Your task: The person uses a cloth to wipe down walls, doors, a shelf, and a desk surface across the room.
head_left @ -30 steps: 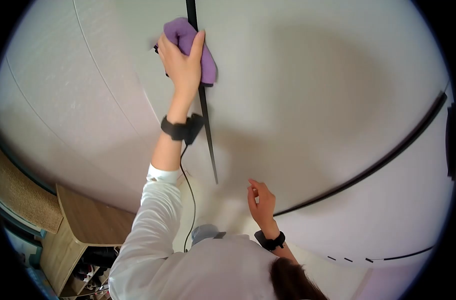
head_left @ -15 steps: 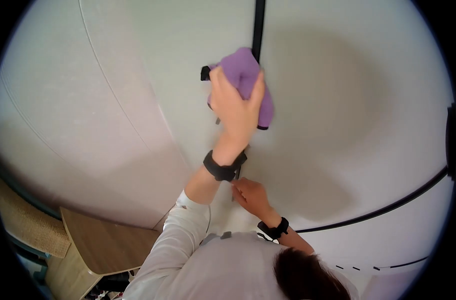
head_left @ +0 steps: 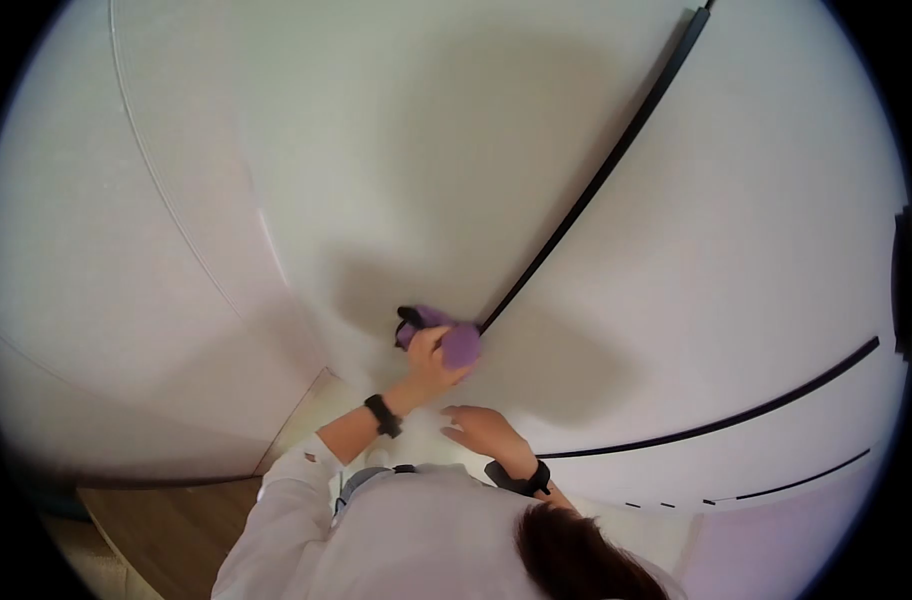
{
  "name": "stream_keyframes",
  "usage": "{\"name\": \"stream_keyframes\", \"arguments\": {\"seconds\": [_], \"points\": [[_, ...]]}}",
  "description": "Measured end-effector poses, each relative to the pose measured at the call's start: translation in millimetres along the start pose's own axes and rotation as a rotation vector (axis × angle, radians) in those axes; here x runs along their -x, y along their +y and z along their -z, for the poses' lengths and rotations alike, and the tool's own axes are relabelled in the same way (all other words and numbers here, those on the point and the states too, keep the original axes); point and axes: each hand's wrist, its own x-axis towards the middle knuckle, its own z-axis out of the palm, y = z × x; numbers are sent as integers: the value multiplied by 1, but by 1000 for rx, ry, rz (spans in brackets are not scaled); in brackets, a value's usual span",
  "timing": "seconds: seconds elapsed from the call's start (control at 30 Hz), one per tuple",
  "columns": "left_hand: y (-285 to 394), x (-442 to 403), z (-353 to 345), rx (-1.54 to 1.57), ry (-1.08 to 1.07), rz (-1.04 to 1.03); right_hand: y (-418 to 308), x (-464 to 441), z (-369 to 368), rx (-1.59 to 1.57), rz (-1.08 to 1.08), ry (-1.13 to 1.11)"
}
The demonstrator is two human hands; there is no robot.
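Left arm (head_left: 301, 480), white-sleeved, angled forward, forearm partly bare; black-banded left wrist (head_left: 384, 415). Bare left hand (head_left: 436, 368) curled in a grip. Bare right hand (head_left: 484, 431) nearby, lower, fingers loosely extended toward left; black-banded right wrist (head_left: 521, 479).

The one view comes from a camera on the wearer's head, facing forward and steeply down. The lens is very wide: dark rounded borders close in the scene, and straight edges bend near them. The wearer's torso (head_left: 416, 535) and hair (head_left: 576, 550) sit close at the bottom edge. Past them, the pale surface (head_left: 356, 150) fills most of the view at near range, while a wooden top (head_left: 186, 530) enters at lower left.
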Motion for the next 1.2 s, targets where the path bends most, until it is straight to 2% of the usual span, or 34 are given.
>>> {"name": "stream_keyframes", "arguments": {"seconds": [0.03, 0.1, 0.17, 0.2, 0.27, 0.37, 0.43, 0.5, 0.53, 0.63, 0.67, 0.73, 0.87, 0.97, 1.07, 1.2], "points": [[-7, 4, 5, 26, -43, -42, 0, -2, 4, -33, -15, -30], [-24, 7, 0, 35, -88, -96, -8, -6, 13, -51, -22, 66], [-30, -46, 18, 3, -75, -107, -20, -25, 18, -40, 4, 156], [-27, -81, 16, -18, 13, -153, -21, -27, 19, -44, 29, 191], [-21, -157, 19, -66, 111, -284, -24, -27, 26, -35, 64, 249], [7, -277, 24, -138, 216, -537, -36, -27, 39, -78, -23, 209], [26, -339, 31, -142, 311, -549, -43, -22, 41, -52, -83, 234], [38, -384, 40, -196, 233, -464, -41, -22, 41, -48, -122, 247], [37, -392, 38, -99, 318, -530, -37, -18, 36, -42, -137, 256], [38, -356, 32, -201, 164, -530, -32, -16, 31, -140, -174, 292], [36, -328, 28, -160, 135, -561, -31, -13, 27, -185, -185, 304], [34, -259, 30, -61, -61, -506, -33, -9, 27, -160, -178, 316], [4, -145, 28, -91, -175, -477, -33, -9, 19, -76, -136, 357], [-7, -129, 30, -89, -237, -515, -28, -10, 9, -39, -145, 316], [2, -155, 24, -33, -227, -508, -23, -11, 10, -61, -107, 272], [21, -221, 15, -11, -59, -510, -13, -12, 7, -62, -99, 278]]}}
